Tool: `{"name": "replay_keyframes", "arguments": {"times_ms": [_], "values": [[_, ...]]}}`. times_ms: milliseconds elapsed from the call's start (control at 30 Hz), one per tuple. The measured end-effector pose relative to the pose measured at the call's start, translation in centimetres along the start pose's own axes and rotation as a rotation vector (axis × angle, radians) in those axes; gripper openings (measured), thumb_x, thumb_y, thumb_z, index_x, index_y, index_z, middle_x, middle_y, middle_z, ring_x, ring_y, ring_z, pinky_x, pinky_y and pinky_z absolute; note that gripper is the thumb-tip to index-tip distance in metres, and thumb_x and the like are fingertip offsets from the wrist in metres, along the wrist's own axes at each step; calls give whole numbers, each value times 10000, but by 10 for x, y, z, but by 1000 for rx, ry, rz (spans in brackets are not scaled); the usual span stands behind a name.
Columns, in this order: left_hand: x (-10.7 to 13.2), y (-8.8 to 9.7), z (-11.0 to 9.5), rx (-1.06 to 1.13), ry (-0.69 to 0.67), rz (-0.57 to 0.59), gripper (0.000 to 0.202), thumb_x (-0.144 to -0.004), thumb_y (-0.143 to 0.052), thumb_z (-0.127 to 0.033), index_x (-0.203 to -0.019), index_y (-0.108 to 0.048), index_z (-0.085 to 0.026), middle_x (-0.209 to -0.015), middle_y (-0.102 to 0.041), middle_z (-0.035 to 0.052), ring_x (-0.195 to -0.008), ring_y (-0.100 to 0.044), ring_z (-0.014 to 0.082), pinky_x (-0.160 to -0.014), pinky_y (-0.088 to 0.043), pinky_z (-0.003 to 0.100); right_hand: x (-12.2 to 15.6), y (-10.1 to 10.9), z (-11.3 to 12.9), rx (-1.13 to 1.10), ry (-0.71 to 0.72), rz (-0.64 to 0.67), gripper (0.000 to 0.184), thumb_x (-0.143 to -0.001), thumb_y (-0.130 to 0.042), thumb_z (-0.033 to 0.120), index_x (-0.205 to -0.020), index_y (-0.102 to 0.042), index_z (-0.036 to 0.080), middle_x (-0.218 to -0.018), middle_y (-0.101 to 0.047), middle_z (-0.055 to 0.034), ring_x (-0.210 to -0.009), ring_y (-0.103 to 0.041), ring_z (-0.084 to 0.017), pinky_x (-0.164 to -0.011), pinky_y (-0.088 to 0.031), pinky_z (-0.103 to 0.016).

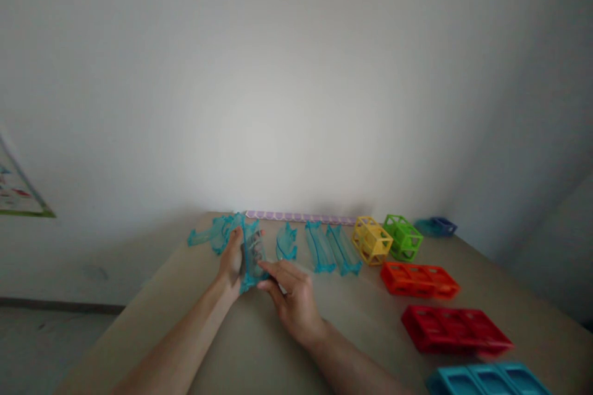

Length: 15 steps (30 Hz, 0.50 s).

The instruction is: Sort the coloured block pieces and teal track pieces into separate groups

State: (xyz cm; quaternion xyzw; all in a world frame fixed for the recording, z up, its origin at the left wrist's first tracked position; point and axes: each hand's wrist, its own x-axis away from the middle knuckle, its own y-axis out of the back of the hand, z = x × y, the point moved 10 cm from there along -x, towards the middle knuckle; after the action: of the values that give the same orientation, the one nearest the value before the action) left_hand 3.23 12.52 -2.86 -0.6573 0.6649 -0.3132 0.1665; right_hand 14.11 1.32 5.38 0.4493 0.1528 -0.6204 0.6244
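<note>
My left hand (231, 261) grips a clear turquoise plastic track piece (252, 259) from its left side, fingers wrapped round it. My right hand (291, 296) touches the lower right of the same piece with its fingertips, pinching its edge. The piece stands tilted just above the tan table (259, 345). More turquoise track pieces (213, 234) lie behind my left hand.
Other turquoise track pieces (319, 247) lie in a row to the right. Beyond them stand a yellow cage block (371, 241) and a green one (403, 237), then orange (419, 279), red (456, 328) and blue (486, 381) long blocks. A purple strip (301, 217) lies at the table's far edge.
</note>
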Motion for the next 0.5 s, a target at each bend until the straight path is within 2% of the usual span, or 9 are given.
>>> {"name": "replay_keyframes", "arguments": {"times_ms": [233, 300, 367, 433, 500], "values": [[3, -6, 11, -59, 48, 13, 513, -851, -467, -523, -967, -678, -70, -583, -656, 82, -466, -601, 179, -453, -471, 266, -1, -3, -6, 27, -50, 21, 298, -913, -518, 210, -1191, -625, 228, -972, -694, -79, -871, -653, -181, -784, -531, -297], [3, -5, 10, -95, -13, -8, 360, -801, -581, -423, -944, -683, -109, -621, -670, 59, -497, -609, 171, -452, -455, 242, -3, -3, -15, 68, -107, 21, 316, -896, -523, 169, -1186, -630, 237, -1005, -693, -76, -897, -653, -187, -802, -532, -310], [4, -3, 7, -135, -92, -35, 230, -706, -685, -250, -918, -679, -161, -665, -680, 15, -512, -603, 146, -440, -430, 208, -3, -4, -24, 100, -155, 24, 349, -879, -512, 120, -1185, -632, 237, -1034, -689, -74, -919, -652, -191, -818, -533, -321], [4, -1, 8, -162, -124, -47, 247, -632, -707, -135, -872, -672, -185, -678, -677, -13, -515, -594, 138, -416, -403, 191, -2, -6, -31, 122, -185, 38, 397, -866, -481, 77, -1204, -619, 234, -1080, -681, -75, -951, -649, -194, -839, -531, -333], [2, 1, 11, -161, -118, -53, 205, -629, -693, -115, -816, -661, -192, -665, -667, -24, -515, -588, 138, -405, -391, 187, -1, -9, -33, 137, -185, 58, 447, -853, -453, 47, -1232, -596, 233, -1127, -666, -75, -996, -638, -193, -871, -523, -339]]}}
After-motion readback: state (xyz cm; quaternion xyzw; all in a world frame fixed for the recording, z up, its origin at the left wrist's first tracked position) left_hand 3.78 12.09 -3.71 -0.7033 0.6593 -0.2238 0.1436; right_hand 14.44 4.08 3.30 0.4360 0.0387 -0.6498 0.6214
